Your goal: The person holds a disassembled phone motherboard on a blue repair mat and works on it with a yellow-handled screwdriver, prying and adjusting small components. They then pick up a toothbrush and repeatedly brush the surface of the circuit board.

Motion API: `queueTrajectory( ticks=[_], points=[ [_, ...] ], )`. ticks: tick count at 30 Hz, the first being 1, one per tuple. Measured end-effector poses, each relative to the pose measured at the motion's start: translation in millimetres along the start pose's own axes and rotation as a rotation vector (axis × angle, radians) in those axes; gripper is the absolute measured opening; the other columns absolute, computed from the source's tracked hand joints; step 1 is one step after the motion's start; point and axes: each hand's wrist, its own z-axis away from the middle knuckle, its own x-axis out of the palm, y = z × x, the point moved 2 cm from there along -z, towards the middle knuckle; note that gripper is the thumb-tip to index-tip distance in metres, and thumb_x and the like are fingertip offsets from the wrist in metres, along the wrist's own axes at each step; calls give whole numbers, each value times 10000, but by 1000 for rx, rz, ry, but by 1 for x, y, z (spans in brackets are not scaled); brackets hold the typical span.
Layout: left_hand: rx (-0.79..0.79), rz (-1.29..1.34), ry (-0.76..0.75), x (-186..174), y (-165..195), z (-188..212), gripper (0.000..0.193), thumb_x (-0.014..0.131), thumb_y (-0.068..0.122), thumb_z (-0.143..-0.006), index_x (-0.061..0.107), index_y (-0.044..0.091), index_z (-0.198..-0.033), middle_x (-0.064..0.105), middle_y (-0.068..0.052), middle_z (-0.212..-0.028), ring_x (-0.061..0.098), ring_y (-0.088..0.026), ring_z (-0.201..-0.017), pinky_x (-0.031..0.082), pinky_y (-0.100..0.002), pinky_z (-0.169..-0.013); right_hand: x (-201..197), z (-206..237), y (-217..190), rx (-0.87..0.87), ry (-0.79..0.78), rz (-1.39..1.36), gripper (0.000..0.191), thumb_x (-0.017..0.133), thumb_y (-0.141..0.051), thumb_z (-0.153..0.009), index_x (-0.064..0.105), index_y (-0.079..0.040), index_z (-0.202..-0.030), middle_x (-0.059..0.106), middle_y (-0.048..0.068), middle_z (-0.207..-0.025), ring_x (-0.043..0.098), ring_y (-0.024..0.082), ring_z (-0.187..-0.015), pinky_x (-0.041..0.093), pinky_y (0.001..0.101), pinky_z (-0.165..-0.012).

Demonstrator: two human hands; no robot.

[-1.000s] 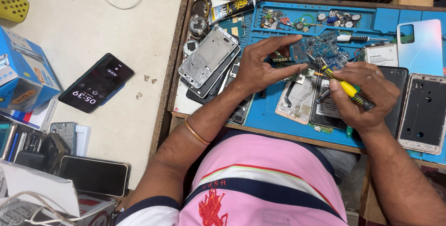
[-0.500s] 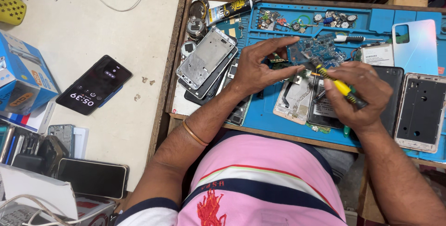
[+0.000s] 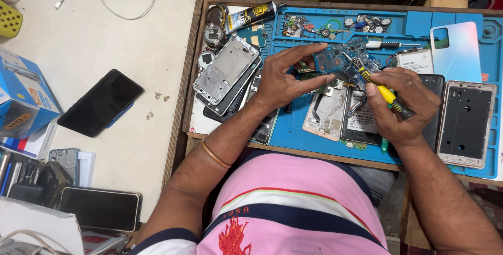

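The left hand [image 3: 285,79] pinches a blue circuit board [image 3: 340,58] above the blue repair mat [image 3: 293,129], fingers grasping its edge. The right hand [image 3: 403,106] grips a yellow screwdriver [image 3: 380,90], tip on the board. Just left of the board lies a stack of phone frames [image 3: 228,74]; right of it, a pale back cover [image 3: 456,51] and an open phone housing [image 3: 466,121] crowd the mat's edge. Since the earlier frame, the black phone [image 3: 99,103] on the tabletop [image 3: 105,40] has gone dark.

A blue circuit board [image 3: 343,60] is held raised above the blue mat, a yellow-handled screwdriver [image 3: 384,93] tip touching it.
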Motion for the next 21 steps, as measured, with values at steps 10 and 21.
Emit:
queueTrajectory(
  ticks=[10,21],
  points=[
    [25,-10,-7,-2,7,0,612,939,298,-820,660,181,-1351,762,-40,-1167,747,-109,-938,652,-269,-837,0,-5,-4,8,-51,18,88,768,-55,-1046,729,1,-1103,758,121,-1025,748,228,-980,574,337,-974],
    [-16,32,20,-3,6,-2,586,947,285,-802,684,168,-1312,773,-26,-1085,730,-87,-889,631,-258,-793,-3,-2,11,14,45,-57,101,717,-84,-1039,744,13,-1031,753,125,-934,763,208,-906,629,358,-956]
  ],
)
